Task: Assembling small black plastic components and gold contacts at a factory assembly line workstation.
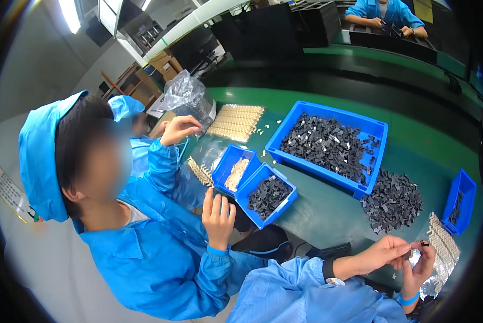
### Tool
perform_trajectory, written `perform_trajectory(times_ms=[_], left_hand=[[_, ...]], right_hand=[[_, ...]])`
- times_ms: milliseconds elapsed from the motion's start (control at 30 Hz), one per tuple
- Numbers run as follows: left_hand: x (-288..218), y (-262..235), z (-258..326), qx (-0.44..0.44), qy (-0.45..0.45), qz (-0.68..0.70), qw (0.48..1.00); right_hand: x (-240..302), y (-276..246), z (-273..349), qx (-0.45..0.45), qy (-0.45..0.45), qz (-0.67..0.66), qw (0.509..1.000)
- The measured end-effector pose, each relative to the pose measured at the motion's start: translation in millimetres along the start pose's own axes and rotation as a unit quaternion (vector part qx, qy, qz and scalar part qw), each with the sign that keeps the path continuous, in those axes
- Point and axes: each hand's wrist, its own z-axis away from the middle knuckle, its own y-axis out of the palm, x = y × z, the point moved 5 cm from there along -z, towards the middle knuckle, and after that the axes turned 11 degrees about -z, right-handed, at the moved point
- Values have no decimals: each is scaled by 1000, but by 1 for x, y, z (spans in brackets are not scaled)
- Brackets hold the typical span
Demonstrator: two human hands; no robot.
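The left hand (380, 254) has its thumb and fingers drawn together, though I cannot tell whether they clamp anything; they almost meet the right hand (415, 279), whose fingertips pinch 1 small dark block-shaped part (424, 244). The part sits beside a silvery sheet with beige rows (444, 252), near a loose dark-grey heap (393, 203).

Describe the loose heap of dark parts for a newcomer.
On the green table, find the biggest blue bin. At its lower-right corner in the picture lies a heap of small dark parts. It sits directly on the tabletop; neighbouring dark batches are in blue bins.
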Motion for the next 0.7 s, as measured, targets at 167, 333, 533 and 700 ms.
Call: perform_trajectory(times_ms=[167, 333, 533, 700], left_hand=[[9, 7, -2, 44, 7, -3, 999], [0, 5, 2, 23, 4, 18, 1000], [9, 1, 1, 37, -24, 21, 999], [10, 3, -4, 31, -34, 13, 999]], right_hand=[[2, -6, 15, -34, 0, -2, 999], [0, -8, 14, -29, -38, 76, 996], [20, 4, 0, -18, -74, 128, 989], [39, 13, -4, 3, -110, 193, 975]])
